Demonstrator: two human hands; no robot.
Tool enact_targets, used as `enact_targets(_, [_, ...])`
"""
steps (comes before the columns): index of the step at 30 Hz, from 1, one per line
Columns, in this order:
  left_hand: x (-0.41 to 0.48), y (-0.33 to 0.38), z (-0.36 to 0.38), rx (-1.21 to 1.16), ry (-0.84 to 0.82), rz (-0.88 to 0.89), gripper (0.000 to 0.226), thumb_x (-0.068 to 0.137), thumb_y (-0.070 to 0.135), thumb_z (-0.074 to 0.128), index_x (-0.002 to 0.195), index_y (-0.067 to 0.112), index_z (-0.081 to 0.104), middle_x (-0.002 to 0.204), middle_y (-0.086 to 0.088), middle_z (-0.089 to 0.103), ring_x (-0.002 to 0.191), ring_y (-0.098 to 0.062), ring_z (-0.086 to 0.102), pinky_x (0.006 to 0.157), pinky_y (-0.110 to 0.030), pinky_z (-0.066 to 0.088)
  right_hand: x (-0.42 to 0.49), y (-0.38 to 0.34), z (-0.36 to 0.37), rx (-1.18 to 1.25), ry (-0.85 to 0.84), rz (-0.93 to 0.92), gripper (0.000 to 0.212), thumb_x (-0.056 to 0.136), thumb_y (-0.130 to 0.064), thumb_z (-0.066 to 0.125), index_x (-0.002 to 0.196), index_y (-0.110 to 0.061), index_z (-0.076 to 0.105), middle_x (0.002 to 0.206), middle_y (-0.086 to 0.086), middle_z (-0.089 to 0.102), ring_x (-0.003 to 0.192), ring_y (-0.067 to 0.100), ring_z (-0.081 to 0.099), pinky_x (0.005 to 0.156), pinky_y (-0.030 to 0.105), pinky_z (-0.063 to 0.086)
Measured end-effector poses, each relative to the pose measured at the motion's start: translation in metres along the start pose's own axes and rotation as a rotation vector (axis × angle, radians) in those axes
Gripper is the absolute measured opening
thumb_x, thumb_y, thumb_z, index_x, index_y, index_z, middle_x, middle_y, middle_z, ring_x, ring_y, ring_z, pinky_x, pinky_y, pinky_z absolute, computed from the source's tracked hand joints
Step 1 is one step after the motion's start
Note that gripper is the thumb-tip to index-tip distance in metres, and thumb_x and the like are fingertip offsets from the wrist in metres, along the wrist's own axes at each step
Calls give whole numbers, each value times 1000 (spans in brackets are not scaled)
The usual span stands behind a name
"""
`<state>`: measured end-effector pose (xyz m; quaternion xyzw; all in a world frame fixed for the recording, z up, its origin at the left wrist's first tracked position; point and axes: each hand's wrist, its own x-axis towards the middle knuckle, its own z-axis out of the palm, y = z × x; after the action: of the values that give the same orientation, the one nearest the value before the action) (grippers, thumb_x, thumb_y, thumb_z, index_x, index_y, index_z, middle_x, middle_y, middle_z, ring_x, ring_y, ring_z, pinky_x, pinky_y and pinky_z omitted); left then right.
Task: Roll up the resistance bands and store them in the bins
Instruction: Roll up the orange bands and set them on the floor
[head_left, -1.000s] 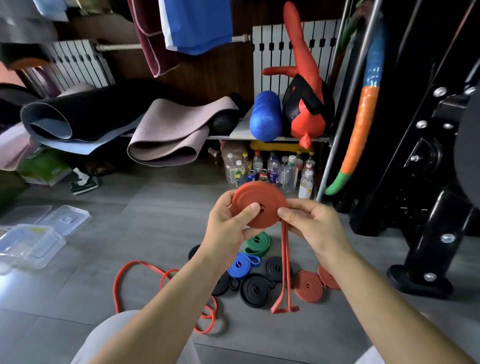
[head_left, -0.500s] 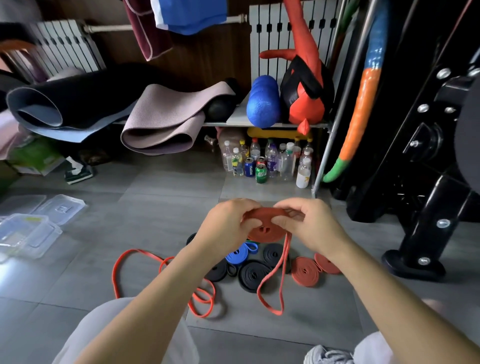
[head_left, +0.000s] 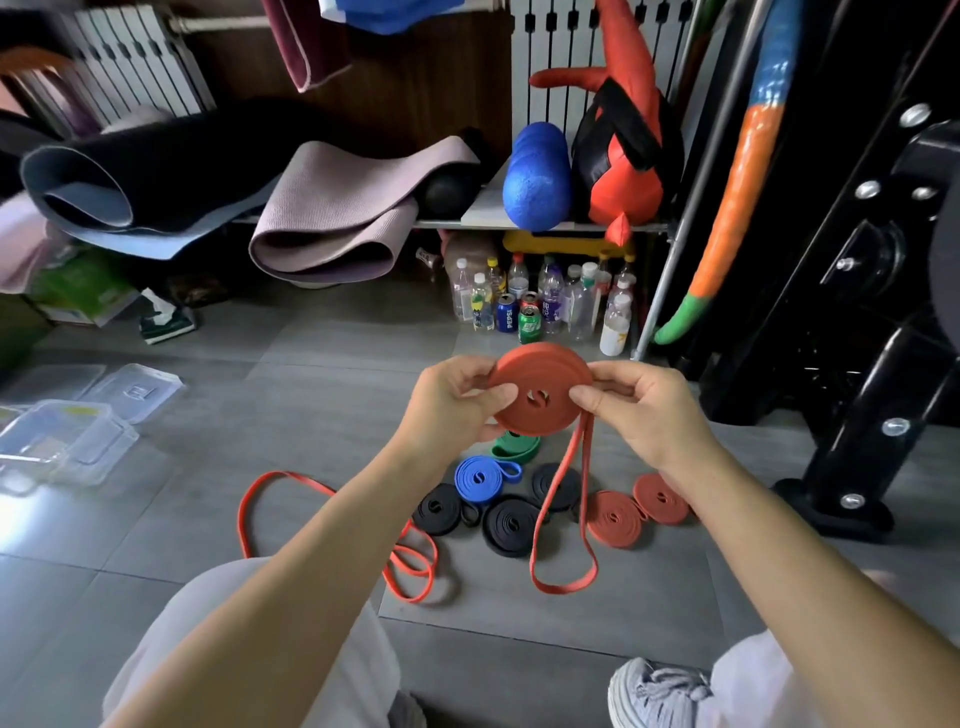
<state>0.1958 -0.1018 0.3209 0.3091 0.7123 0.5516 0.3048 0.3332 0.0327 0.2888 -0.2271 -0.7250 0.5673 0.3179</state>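
I hold a partly rolled red resistance band (head_left: 540, 387) in front of me above the floor. My left hand (head_left: 452, 410) pinches the coil's left edge and my right hand (head_left: 644, 410) pinches its right edge. The band's unrolled tail (head_left: 561, 519) hangs down in a loop. On the floor below lie several rolled bands: black ones (head_left: 511, 525), a blue one (head_left: 480, 478), a green one (head_left: 517, 447) and two red ones (head_left: 618, 519). An unrolled red band (head_left: 291, 483) lies loose to the left. Clear plastic bins (head_left: 62, 441) stand at the far left.
Bin lids (head_left: 137, 389) lie beside the bins. Bottles and cans (head_left: 540, 306) stand under a shelf with rolled mats (head_left: 332, 208) and a blue foam roller (head_left: 537, 176). A black machine frame (head_left: 852, 364) fills the right side. My knees and a grey shoe (head_left: 660, 691) are at the bottom.
The coil has been turned from edge-on to face me and lifted slightly. The hanging tail is now a shorter loop. The view has tilted downward.
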Motion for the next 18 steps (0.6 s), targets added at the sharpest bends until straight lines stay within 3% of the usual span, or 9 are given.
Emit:
enact_targets(3, [1,-7,-2,611,-6,190,30,85,17,66,114,15,58,112,-5,62,97,-20,61,85,-37,51,-3,2,1,-147,-70,-9,26,75,-5,75,87,-28,71,79,-12,71,76,7,68,74,18,53])
enact_targets(4, [0,-10,-1,809,-4,294,39,84,23,67,121,19,54,117,-2,58,103,-20,57,87,-36,49,-5,3,2,-230,-96,-13,24,75,-7,75,92,-24,72,81,-11,71,77,9,69,76,23,54])
enact_targets(6, [-4,-16,4,981,-18,435,44,85,28,64,126,24,50,118,2,57,104,-22,54,82,-36,47,-7,4,5,-349,-120,-31,22,75,-10,76,95,-19,73,78,-13,70,75,10,69,76,29,55])
enact_targets(11, [-1,-16,7,694,42,345,21,81,22,68,101,23,63,89,4,68,84,-21,62,73,-29,47,-6,-2,2,-231,-96,-41,30,72,-11,78,80,-38,68,78,-14,71,74,6,68,75,23,55])
enact_targets(15, [1,-7,2,240,75,202,22,79,8,72,84,27,62,84,4,67,83,-20,66,76,-36,56,-5,-5,-1,-73,-67,20,24,63,-22,77,81,-35,67,75,-15,72,74,5,68,69,13,51])
enact_targets(18, [-1,-4,1,61,86,183,28,80,4,71,82,29,60,84,6,65,74,-12,65,63,-24,56,-4,-4,1,-5,-19,18,22,68,-14,77,80,-31,68,70,-20,71,68,-4,66,64,7,47])
